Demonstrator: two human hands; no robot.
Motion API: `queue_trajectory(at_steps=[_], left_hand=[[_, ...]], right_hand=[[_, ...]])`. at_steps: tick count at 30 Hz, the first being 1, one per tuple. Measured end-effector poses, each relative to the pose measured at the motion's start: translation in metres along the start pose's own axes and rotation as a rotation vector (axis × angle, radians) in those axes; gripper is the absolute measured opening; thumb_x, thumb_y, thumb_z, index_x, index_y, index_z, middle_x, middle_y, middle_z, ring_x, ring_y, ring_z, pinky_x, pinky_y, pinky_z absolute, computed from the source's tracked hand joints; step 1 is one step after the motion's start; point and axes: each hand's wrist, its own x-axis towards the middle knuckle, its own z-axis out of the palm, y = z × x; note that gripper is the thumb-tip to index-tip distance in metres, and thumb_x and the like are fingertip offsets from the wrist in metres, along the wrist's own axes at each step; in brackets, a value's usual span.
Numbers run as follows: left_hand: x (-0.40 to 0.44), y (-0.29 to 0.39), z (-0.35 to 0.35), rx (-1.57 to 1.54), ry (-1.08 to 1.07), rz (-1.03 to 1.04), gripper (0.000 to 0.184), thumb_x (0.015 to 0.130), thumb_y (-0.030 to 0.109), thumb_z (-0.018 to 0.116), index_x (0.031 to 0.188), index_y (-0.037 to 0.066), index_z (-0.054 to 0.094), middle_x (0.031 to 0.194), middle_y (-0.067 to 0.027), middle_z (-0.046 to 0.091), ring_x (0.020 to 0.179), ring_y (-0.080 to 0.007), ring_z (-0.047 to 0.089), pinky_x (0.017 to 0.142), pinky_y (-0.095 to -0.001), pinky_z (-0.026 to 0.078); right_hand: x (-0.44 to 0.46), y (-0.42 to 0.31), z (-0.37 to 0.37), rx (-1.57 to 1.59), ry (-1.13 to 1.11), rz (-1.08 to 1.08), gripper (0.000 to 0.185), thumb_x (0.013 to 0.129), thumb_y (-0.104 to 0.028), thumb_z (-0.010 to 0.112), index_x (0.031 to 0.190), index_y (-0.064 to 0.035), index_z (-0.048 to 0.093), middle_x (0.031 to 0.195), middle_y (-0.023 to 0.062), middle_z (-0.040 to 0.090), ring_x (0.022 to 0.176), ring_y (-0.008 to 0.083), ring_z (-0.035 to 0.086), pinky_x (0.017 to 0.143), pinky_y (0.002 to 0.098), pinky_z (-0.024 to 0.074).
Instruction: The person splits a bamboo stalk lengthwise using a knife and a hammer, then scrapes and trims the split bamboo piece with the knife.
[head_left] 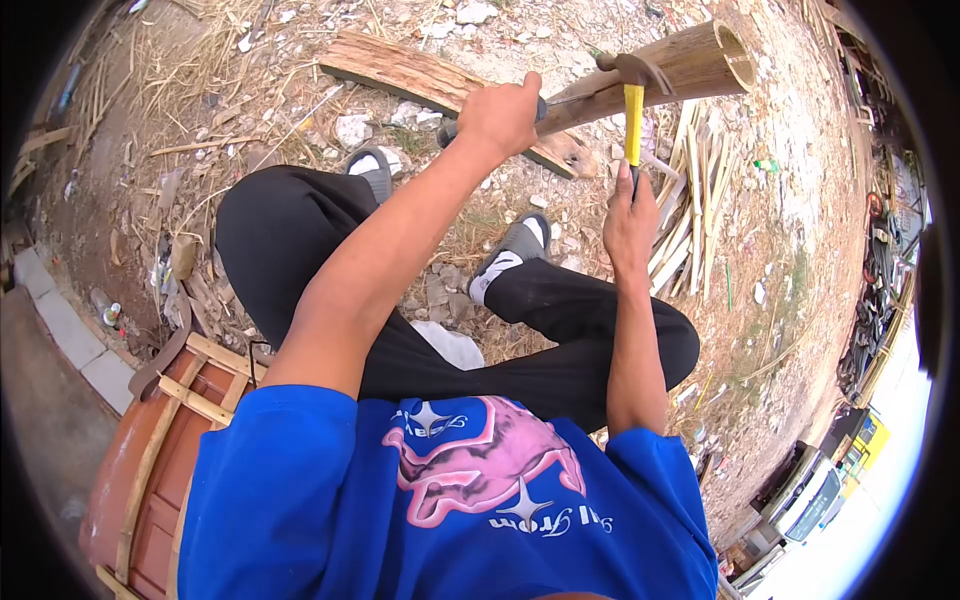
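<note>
My left hand (pixel 497 118) is closed around a dark handle (pixel 448 133), whose two ends show on either side of the fist. Just beyond it lies the narrow end of a thick bamboo pole (pixel 690 62), its hollow end pointing up and right. Below the pole, my right hand (pixel 631 215) grips the black lower part of a hammer (pixel 634 120) with a yellow handle. The hammer's metal head overlaps the pole in view; whether they touch is unclear. A rough wooden beam (pixel 400 72) rests on the ground behind my left hand and passes under the pole.
Split bamboo strips (pixel 697 200) lie in a pile right of my right hand. Stones and dry straw (pixel 225 50) cover the ground. My sandalled feet are below the beam. A reddish-brown wooden panel (pixel 160 480) is at lower left, and a parked vehicle (pixel 812 500) at lower right.
</note>
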Motion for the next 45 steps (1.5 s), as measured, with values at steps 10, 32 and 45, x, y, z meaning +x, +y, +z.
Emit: queue_trajectory(at_steps=[10, 32, 45], left_hand=[[0.0, 0.001, 0.004, -0.019, -0.06, -0.051, 0.042, 0.076, 0.013, 0.068, 0.113, 0.005, 0.049, 0.094, -0.0201, 0.07, 0.091, -0.0391, 0.069, 0.077, -0.0505, 0.054], [0.001, -0.005, 0.009, -0.013, -0.019, -0.027, 0.042, 0.075, 0.015, 0.07, 0.11, 0.005, 0.049, 0.091, -0.0213, 0.07, 0.088, -0.0411, 0.069, 0.076, -0.0528, 0.054], [0.012, -0.031, 0.022, -0.148, 0.034, -0.212, 0.047, 0.075, 0.023, 0.072, 0.112, 0.005, 0.049, 0.088, -0.0214, 0.069, 0.09, -0.0421, 0.068, 0.08, -0.0513, 0.053]], right_hand=[[-0.018, 0.049, 0.036, -0.096, 0.0, -0.053, 0.033, 0.104, -0.03, 0.047, 0.103, 0.0016, 0.057, 0.072, 0.0241, 0.059, 0.069, 0.0399, 0.061, 0.065, 0.05, 0.044], [0.013, -0.093, -0.092, 0.803, 0.328, -0.255, 0.048, 0.106, -0.048, 0.039, 0.083, -0.0062, 0.043, 0.065, -0.0015, 0.041, 0.053, 0.0062, 0.037, 0.048, 0.0206, 0.0311], [-0.035, 0.048, 0.007, -0.064, -0.033, 0.102, 0.038, 0.105, -0.036, 0.045, 0.097, -0.0002, 0.056, 0.072, 0.0229, 0.062, 0.072, 0.0449, 0.061, 0.064, 0.0529, 0.0417]])
